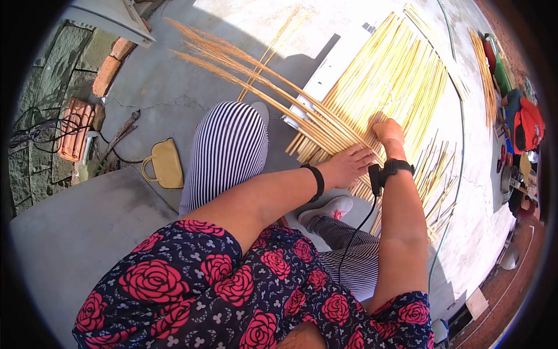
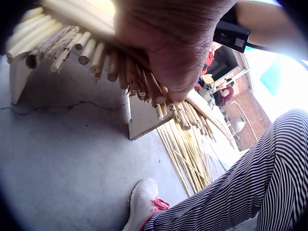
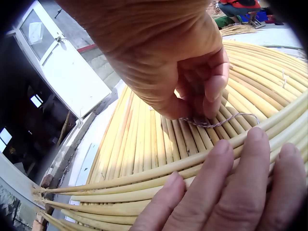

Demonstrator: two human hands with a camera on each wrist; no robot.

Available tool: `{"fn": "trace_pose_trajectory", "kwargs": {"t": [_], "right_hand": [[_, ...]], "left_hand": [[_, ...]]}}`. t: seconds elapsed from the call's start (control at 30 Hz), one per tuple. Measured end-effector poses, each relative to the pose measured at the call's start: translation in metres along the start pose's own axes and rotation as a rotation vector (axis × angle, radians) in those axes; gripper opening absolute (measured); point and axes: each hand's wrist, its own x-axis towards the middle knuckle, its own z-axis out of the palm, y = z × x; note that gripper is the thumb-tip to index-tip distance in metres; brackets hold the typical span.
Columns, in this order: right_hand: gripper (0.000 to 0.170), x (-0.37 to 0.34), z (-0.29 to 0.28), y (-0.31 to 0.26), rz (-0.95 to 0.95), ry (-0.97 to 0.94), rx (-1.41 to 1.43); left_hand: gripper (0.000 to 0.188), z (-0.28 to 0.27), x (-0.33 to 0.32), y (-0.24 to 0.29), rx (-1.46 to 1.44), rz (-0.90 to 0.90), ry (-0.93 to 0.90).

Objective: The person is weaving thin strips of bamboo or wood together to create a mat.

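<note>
A mat of yellow stalks (image 1: 401,64) lies in front of the person, and several longer stalks (image 1: 279,88) with feathery tips cross its near end. The left hand (image 1: 349,166) rests on these crossing stalks with its fingers stretched out; the same fingers (image 3: 219,159) show in the right wrist view. In the left wrist view the left hand (image 2: 168,43) lies over the cut stalk ends (image 2: 113,67). Just beyond it, the right hand (image 1: 388,132) bends down to the mat. Its fingertips (image 3: 204,108) pinch a thin twisted twine (image 3: 226,122) that lies across the stalks.
Loose stalks (image 1: 439,174) lie to the mat's right. A white board (image 1: 317,87) shows under its left edge. A yellow bag (image 1: 163,166), bricks (image 1: 106,72) and a dark cable stand at the left. Someone in red (image 1: 530,122) is at the far right.
</note>
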Motion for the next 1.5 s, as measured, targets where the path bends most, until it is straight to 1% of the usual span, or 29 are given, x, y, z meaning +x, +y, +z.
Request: {"fn": "trace_pose_trajectory", "kwargs": {"t": [0.03, 0.13, 0.17, 0.23, 0.3, 0.33, 0.4, 0.43, 0.5, 0.53, 0.63, 0.7, 0.73, 0.8, 0.87, 0.93, 1.0, 1.07, 1.17, 1.2, 1.23, 1.27, 1.3, 1.33, 1.37, 1.4, 1.43, 1.47, 1.5], "right_hand": [[0.025, -0.001, -0.004, -0.001, 0.032, -0.051, -0.026], [0.023, -0.003, -0.038, 0.013, -0.082, -0.284, -0.122], [0.021, -0.002, -0.051, 0.018, -0.062, -0.321, -0.154], [0.011, -0.012, -0.08, 0.031, -0.086, -0.273, -0.243], [0.013, -0.023, -0.115, 0.041, -0.082, -0.133, -0.114], [0.006, -0.022, -0.125, 0.048, -0.088, -0.049, 0.17], [0.008, -0.053, -0.156, 0.032, -0.172, 0.069, 0.779], [0.008, -0.068, -0.161, 0.024, -0.229, 0.152, 1.001], [0.008, -0.072, -0.142, 0.027, -0.294, 0.182, 1.226], [0.007, -0.07, -0.12, 0.034, -0.314, 0.1, 1.287], [0.01, -0.08, -0.037, 0.045, -0.077, 0.011, 1.374], [0.006, -0.086, 0.015, 0.057, 0.178, 0.023, 1.501], [0.006, -0.092, 0.035, 0.062, 0.235, 0.062, 1.547], [0.008, -0.1, 0.055, 0.057, 0.238, 0.098, 1.63], [0.013, -0.102, 0.062, 0.056, 0.072, 0.075, 1.652], [0.013, -0.104, 0.069, 0.051, 0.058, 0.049, 1.704], [0.012, -0.102, 0.074, 0.051, 0.002, 0.024, 1.766], [0.011, -0.097, 0.078, 0.049, 0.03, 0.017, 1.72], [0.009, -0.089, 0.083, 0.055, 0.016, 0.013, 1.679], [0.01, -0.084, 0.086, 0.059, -0.003, 0.003, 1.679], [0.011, -0.081, 0.091, 0.053, -0.022, -0.017, 1.677], [0.009, -0.117, 0.052, 0.021, 0.043, -0.088, 1.916], [0.008, -0.12, 0.053, 0.011, 0.074, -0.089, 1.876], [0.008, -0.121, 0.054, 0.009, 0.105, -0.086, 1.833], [0.007, -0.121, 0.054, 0.012, 0.134, -0.079, 1.786], [0.007, -0.118, 0.052, 0.015, 0.158, -0.069, 1.741], [0.007, -0.114, 0.051, 0.019, 0.183, -0.056, 1.699], [0.007, -0.111, 0.051, 0.023, 0.209, -0.039, 1.658], [0.009, -0.107, 0.055, 0.029, 0.194, 0.009, 1.562]], "left_hand": [[0.074, 0.001, -0.001, 0.0, -0.001, 0.002, 0.02], [0.075, 0.007, -0.002, -0.001, 0.018, 0.003, 0.06], [0.075, 0.009, -0.002, 0.0, 0.026, 0.007, 0.07], [0.074, 0.01, -0.001, 0.0, -0.01, 0.002, 0.06], [0.074, 0.008, -0.002, 0.0, -0.027, -0.003, 0.057], [0.073, 0.004, -0.002, 0.0, -0.058, -0.003, 0.021], [0.073, 0.011, -0.002, 0.0, -0.045, 0.004, 0.047], [0.073, 0.013, -0.001, -0.001, -0.037, 0.008, 0.06], [0.071, 0.013, -0.001, 0.001, -0.042, 0.01, 0.077], [0.07, 0.016, 0.0, 0.0, -0.057, 0.017, 0.091], [0.065, 0.018, -0.001, -0.003, -0.126, 0.016, 0.164], [0.06, 0.017, 0.005, 0.0, -0.208, 0.016, 0.211], [0.056, 0.018, 0.008, 0.001, -0.252, 0.003, 0.23], [0.049, 0.012, 0.005, -0.008, -0.332, -0.017, 0.268], [0.043, 0.009, 0.005, -0.008, -0.432, -0.039, 0.327], [0.04, 0.01, 0.007, -0.01, -0.522, -0.073, 0.397], [0.038, 0.017, 0.016, -0.011, -0.582, -0.1, 0.387], [0.032, 0.013, 0.012, -0.012, -0.685, -0.119, 0.442], [0.029, 0.015, 0.017, -0.011, -0.652, -0.084, 0.522], [0.026, 0.024, 0.027, -0.005, -0.584, -0.145, 0.585], [0.026, 0.003, 0.033, -0.002, -0.527, -0.211, 0.458], [0.024, -0.035, 0.033, 0.006, -0.531, -0.262, 0.399], [0.022, -0.064, 0.041, 0.011, -0.349, -0.217, 0.399], [0.02, -0.115, 0.035, 0.016, -0.441, -0.19, 0.26], [0.019, -0.169, 0.016, 0.019, -0.47, -0.161, 0.226], [0.017, -0.204, -0.009, 0.015, -0.602, -0.076, 0.419], [0.015, -0.271, -0.055, 0.009, -0.527, -0.09, 0.302], [0.016, -0.299, -0.09, -0.001, -0.511, -0.128, 0.336], [0.021, -0.3, -0.12, -0.023, -0.427, -0.11, 0.502]]}}
